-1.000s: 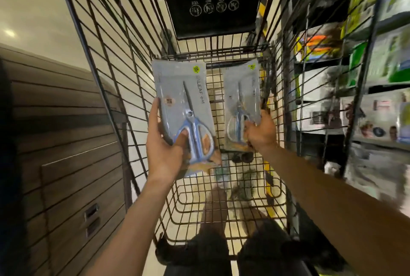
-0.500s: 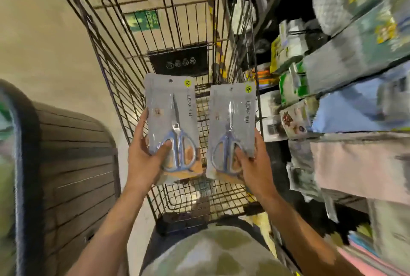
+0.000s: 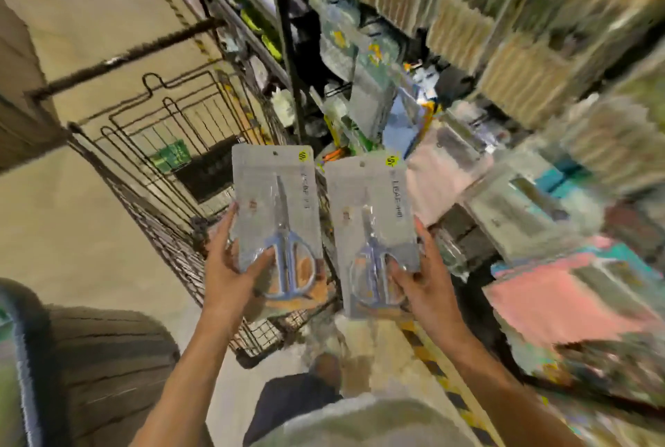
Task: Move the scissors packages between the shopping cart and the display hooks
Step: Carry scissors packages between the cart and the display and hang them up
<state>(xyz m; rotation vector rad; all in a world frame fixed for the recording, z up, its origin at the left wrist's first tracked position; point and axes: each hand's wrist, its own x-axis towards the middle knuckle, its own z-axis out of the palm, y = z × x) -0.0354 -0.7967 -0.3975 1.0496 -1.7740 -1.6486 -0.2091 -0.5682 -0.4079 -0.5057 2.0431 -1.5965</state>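
A: Okay, hands?
B: Left hand [image 3: 230, 266] grips the left grey plastic scissors package [image 3: 275, 216], thumb on front. Right hand [image 3: 419, 274] grips the right grey scissors package [image 3: 370, 230] the same way. Both upright, side by side, above the black wire shopping cart [image 3: 162, 166].
A: Text?
B: "LEAF" down each pack's right side, rest unreadable. Yellow round sticker at each top corner. Blue scissor handles inside.
A: Hooks?
B: Store shelving [image 3: 503, 86] on the right is motion-blurred; can't make out hooks.
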